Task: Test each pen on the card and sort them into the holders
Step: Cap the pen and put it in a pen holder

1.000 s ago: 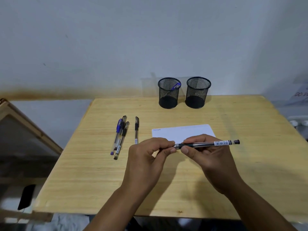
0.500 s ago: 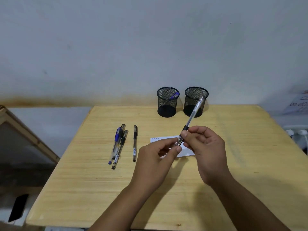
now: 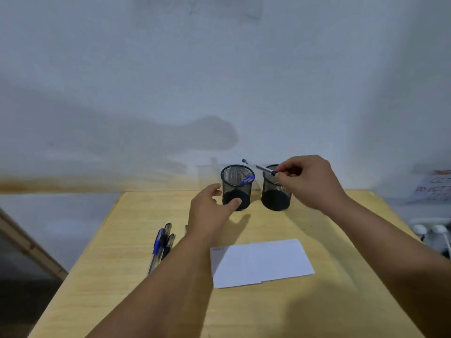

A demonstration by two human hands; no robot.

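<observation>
While the right hand pinches a black pen by one end over the rim of the right holder, the left hand sits loosely open with nothing in it, fingers curled by the base of the left holder, maybe steadying it. So this looks like the sorting step. The pen lies nearly flat, far end poking out toward the left holder (which already has a blue pen in it). Next move needs it tipped upright and dropped into a mesh cup. Three or so untested pens wait on the bench left of the white card.
</observation>
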